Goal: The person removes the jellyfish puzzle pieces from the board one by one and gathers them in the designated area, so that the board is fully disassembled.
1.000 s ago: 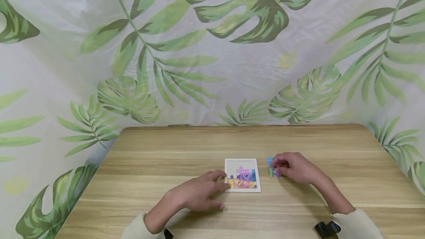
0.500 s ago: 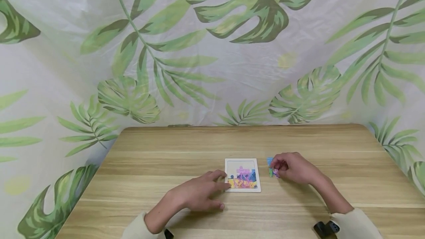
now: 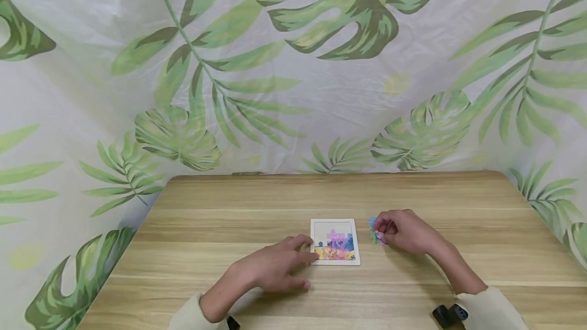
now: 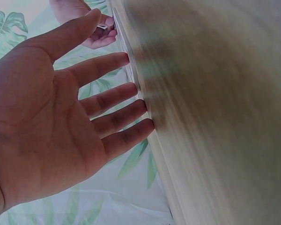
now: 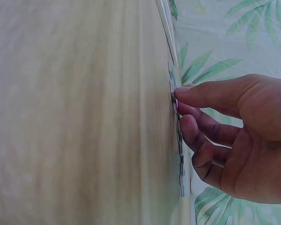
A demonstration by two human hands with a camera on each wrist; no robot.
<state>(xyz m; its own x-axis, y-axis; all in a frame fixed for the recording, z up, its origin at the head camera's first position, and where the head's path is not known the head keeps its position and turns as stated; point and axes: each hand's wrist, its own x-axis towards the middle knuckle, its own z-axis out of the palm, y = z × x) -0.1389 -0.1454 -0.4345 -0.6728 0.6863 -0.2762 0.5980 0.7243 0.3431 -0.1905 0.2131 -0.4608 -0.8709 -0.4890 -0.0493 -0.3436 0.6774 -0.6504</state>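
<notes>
A square puzzle board (image 3: 335, 222) with a white frame lies on the table, its lower part filled with pink, yellow and blue jigsaw pieces. The fingertips of my left hand (image 3: 279, 266) rest at the board's left edge, fingers spread and nearly straight in the left wrist view. Right of the board, several loose jigsaw pieces (image 3: 373, 222) in blue, green and purple lie close together, seen edge-on in the right wrist view. My right hand (image 3: 410, 230) pinches a purple jigsaw piece (image 3: 380, 238) with thumb and curled forefinger, low among them; the hand partly covers the pieces.
The wooden table (image 3: 247, 197) runs back to a leaf-patterned curtain (image 3: 257, 90) behind it. A black wrist device (image 3: 449, 315) sits by the right sleeve.
The purple jigsaw piece under my right fingers shifts very slightly, staying among the loose pieces. My left hand and the board keep their places.
</notes>
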